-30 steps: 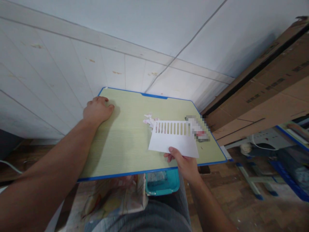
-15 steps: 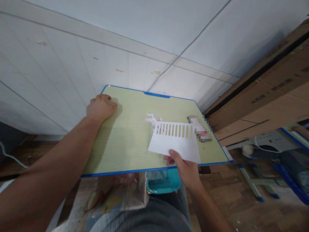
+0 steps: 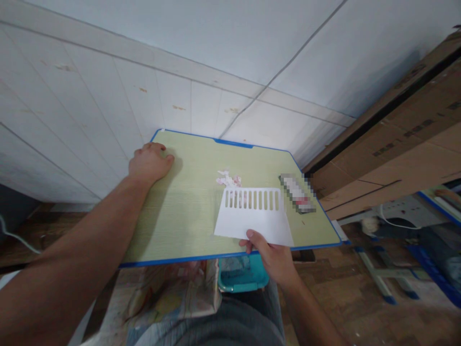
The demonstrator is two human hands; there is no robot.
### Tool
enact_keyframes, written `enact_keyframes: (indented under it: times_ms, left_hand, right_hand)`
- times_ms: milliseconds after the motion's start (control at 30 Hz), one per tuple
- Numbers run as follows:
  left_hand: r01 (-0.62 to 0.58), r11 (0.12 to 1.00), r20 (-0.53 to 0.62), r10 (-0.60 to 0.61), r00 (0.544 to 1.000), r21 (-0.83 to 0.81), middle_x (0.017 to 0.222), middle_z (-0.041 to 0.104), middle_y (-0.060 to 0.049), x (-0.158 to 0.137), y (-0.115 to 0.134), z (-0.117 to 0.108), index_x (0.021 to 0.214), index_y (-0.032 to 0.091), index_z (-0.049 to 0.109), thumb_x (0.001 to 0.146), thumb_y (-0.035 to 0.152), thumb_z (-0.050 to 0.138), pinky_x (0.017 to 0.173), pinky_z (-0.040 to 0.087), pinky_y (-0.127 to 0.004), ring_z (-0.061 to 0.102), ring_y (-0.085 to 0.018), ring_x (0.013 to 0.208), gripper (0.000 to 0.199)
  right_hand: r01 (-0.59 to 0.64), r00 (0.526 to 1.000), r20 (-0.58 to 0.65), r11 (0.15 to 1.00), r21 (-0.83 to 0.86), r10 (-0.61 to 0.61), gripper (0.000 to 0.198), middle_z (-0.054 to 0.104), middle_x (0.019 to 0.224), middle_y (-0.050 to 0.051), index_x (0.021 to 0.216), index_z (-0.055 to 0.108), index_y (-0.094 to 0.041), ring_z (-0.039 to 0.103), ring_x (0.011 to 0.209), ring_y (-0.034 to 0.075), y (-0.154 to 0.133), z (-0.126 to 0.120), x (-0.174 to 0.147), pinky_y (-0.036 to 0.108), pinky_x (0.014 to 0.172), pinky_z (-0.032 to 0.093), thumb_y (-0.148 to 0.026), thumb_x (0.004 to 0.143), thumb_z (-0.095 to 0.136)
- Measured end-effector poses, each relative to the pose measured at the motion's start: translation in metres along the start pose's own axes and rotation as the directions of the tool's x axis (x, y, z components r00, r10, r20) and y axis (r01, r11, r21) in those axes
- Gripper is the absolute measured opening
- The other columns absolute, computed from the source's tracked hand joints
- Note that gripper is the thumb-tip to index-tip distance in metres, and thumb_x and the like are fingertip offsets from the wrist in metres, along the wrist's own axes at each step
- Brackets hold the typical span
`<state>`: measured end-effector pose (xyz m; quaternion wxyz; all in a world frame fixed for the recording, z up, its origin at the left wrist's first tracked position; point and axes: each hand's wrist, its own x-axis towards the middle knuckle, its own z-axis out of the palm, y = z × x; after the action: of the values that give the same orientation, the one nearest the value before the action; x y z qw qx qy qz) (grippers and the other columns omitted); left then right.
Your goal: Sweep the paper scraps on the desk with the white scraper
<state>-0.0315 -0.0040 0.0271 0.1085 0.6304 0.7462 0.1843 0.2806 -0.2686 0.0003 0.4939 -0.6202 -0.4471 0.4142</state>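
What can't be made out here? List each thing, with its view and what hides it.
All in the head view:
Right grip: some fingers, hidden under the slotted white sheet.
Paper scraps: partly covered by that sheet.
Flat item on the right: details lost to pixelation.
Teal bin: far part hidden by the tabletop.
Cardboard box: lettering too blurred to read.

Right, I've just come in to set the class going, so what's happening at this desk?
One person is working here. Their right hand holds the near edge of a white slotted card over the pale desktop. Torn paper scraps lie just beyond it, and some show through its slots. The left hand rests at the desktop's left edge, near the far corner. To the right of the card lies an item too pixelated to identify.
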Motion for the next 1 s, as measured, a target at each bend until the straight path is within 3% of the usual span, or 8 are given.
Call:
enact_keyframes:
  times_ms: [133,367,567,767,867,1000]
  left_hand:
    - [-0.005,1.0,-0.017,0.005,1.0,0.005,0.186,0.059,-0.023,0.002,-0.003,0.002,0.171,0.011,0.068,0.111,0.046,0.054,0.141,0.048,-0.065,0.056,-0.047,0.169,0.071]
    - [-0.014,1.0,-0.006,0.014,1.0,0.013,0.186,0.058,-0.024,0.0,-0.001,0.001,0.172,0.009,0.067,0.112,0.046,0.052,0.141,0.049,-0.067,0.056,-0.049,0.169,0.072]
    - [-0.008,1.0,0.003,0.008,1.0,0.015,0.186,0.057,-0.025,0.0,-0.001,0.0,0.173,0.009,0.066,0.113,0.046,0.052,0.14,0.05,-0.068,0.055,-0.05,0.17,0.072]
    - [-0.006,1.0,0.0,0.006,1.0,0.003,0.185,0.059,-0.025,0.001,-0.002,0.001,0.172,0.009,0.066,0.111,0.046,0.053,0.141,0.049,-0.066,0.055,-0.049,0.17,0.073]
    - [-0.015,1.0,-0.002,0.015,1.0,0.0,0.185,0.059,-0.026,0.002,-0.004,0.002,0.171,0.008,0.067,0.11,0.047,0.053,0.14,0.05,-0.067,0.055,-0.049,0.169,0.074]
    - [-0.015,1.0,-0.013,0.015,1.0,0.005,0.183,0.061,-0.024,0.005,-0.006,0.005,0.17,0.011,0.068,0.11,0.049,0.054,0.14,0.049,-0.064,0.056,-0.047,0.168,0.073]
  right_hand:
    - [-0.001,1.0,0.019,1.0,-0.016,0.001,0.049,0.087,0.073,0.01,0.066,0.076,-0.027,0.087,0.076,0.031,-0.004,0.001,-0.004,0.044,0.084,0.075,-0.061,0.098,0.09]
    - [-0.027,1.0,-0.01,0.999,-0.027,0.027,0.045,0.087,0.075,0.009,0.069,0.079,-0.028,0.087,0.076,0.031,-0.01,0.006,-0.011,0.046,0.088,0.075,-0.06,0.1,0.09]
    - [-0.014,0.998,0.058,1.0,0.009,0.013,0.046,0.087,0.075,0.009,0.07,0.08,-0.026,0.087,0.077,0.03,-0.004,0.007,-0.01,0.044,0.09,0.075,-0.057,0.103,0.088]
    - [0.007,0.996,0.084,0.999,-0.036,-0.004,0.054,0.085,0.072,0.009,0.067,0.078,-0.028,0.087,0.077,0.03,0.007,0.007,-0.006,0.041,0.087,0.074,-0.068,0.104,0.085]
    - [-0.003,0.988,0.152,0.998,-0.068,0.014,0.049,0.087,0.075,0.007,0.075,0.086,-0.027,0.086,0.078,0.028,0.005,0.005,-0.008,0.039,0.09,0.072,-0.063,0.108,0.084]
    - [-0.011,0.986,0.162,0.996,-0.09,0.026,0.058,0.089,0.081,0.008,0.066,0.081,-0.028,0.088,0.087,0.029,0.004,0.002,-0.007,0.039,0.099,0.071,-0.066,0.11,0.081]
